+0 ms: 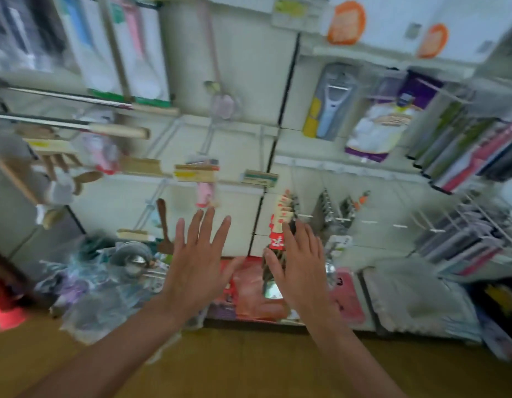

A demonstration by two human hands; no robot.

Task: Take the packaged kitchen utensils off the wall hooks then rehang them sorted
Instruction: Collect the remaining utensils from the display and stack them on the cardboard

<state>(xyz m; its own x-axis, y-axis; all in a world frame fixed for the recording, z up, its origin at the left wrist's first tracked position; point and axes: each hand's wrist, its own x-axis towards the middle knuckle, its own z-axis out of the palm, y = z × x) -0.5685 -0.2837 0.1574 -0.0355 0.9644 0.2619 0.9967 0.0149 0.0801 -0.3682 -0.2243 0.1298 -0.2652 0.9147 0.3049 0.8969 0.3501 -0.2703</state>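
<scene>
1. Nearest to me, two bare forearms are reaching forward over a brown wooden surface (249, 369). I cannot tell whether it is floor or counter.
2. The left hand (196, 262) is hovering with its fingers straight and spread wide, holding nothing.
3. The right hand (300, 265) is likewise flat and gripping nothing. Its fingertips are lying in front of a row of red-and-cream carded packs (283, 209), and I cannot tell whether they are touching.
4. Just beyond the hands, a red flat package (249, 288) is lying low between them. A pink pack (349, 294) is sitting to its right, and a heap of clear-bagged utensils (105, 288) with a metal ladle (134, 261) is piling up on the left.
5. On the pale wall, wire hooks (208, 136) are sticking out. A pink packaged utensil (204, 193) is hanging above the left hand, a brown wooden spatula (162, 225) beside it, and shiny metal utensils (326, 208) right of the carded packs.
6. Cream price tags (196, 172) with yellow and green stripes are fronting the hooks, but motion blur is smearing their print beyond reading.
7. Farther up, a blue-grey peeler pack (329, 101) and a purple-and-white pouch (384, 122) are hanging at right. Tall packs with blue and pink handles (137, 44) are showing at top left and orange round labels (346, 23) at top right. I am making out no brand or wording anywhere.
</scene>
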